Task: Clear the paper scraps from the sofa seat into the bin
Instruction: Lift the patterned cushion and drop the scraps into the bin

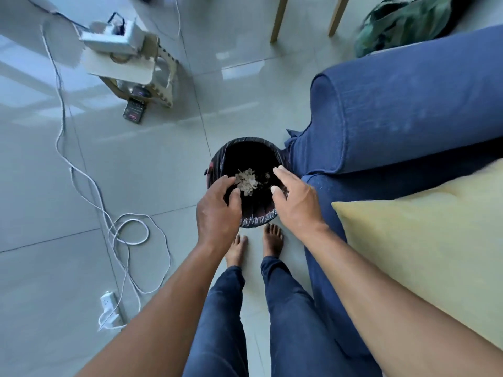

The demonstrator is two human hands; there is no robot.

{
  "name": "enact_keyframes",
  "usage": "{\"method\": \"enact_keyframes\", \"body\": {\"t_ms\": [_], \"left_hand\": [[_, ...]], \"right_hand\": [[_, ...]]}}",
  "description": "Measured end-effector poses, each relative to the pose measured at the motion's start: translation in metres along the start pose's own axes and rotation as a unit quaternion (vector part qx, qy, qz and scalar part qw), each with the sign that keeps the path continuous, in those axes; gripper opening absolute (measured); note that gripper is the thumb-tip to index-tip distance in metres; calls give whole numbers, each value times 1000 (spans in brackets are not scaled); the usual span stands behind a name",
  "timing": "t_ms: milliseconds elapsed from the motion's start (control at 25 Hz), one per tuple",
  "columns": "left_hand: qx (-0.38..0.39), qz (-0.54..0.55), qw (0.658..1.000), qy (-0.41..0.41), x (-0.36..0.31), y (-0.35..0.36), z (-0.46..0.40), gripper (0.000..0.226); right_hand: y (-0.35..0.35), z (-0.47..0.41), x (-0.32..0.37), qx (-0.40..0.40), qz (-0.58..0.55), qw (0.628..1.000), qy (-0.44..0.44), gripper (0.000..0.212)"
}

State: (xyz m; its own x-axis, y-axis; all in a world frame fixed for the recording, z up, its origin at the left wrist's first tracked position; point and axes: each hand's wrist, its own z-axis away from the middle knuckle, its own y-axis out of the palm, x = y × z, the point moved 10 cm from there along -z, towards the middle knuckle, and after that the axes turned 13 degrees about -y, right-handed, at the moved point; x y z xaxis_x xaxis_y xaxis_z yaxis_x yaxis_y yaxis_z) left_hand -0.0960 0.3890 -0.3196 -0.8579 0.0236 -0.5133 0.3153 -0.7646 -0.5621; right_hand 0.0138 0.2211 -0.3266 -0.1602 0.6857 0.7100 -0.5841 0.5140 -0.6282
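A round bin (221,159) lined with a black bag stands on the tiled floor beside the blue sofa (394,110). A pile of pale paper scraps (247,180) lies inside it. Both my hands hover over the bin's near rim. My left hand (217,205) is palm down with fingers curled loosely apart, nothing visible in it. My right hand (295,198) is flat with fingers spread and holds nothing. The sofa seat (424,235) at the right is covered by a yellow cushion; no scraps show on it.
A small wooden stool (130,66) with boxes on it stands at the back left. White cables (89,183) and a power strip (109,303) trail over the floor at the left. My bare feet (255,243) stand just before the bin. Chair legs (279,20) rise at the back.
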Motion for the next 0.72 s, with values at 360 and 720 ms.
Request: {"method": "enact_keyframes", "body": {"t_ms": [360, 720], "left_hand": [[40, -189, 938, 289, -146, -31, 155, 51], [162, -289, 779, 532, -172, 37, 340, 70]], "right_hand": [[-136, 128, 76, -149, 35, 988, -1, 54], [-223, 341, 61, -341, 106, 923, 143, 60]]}}
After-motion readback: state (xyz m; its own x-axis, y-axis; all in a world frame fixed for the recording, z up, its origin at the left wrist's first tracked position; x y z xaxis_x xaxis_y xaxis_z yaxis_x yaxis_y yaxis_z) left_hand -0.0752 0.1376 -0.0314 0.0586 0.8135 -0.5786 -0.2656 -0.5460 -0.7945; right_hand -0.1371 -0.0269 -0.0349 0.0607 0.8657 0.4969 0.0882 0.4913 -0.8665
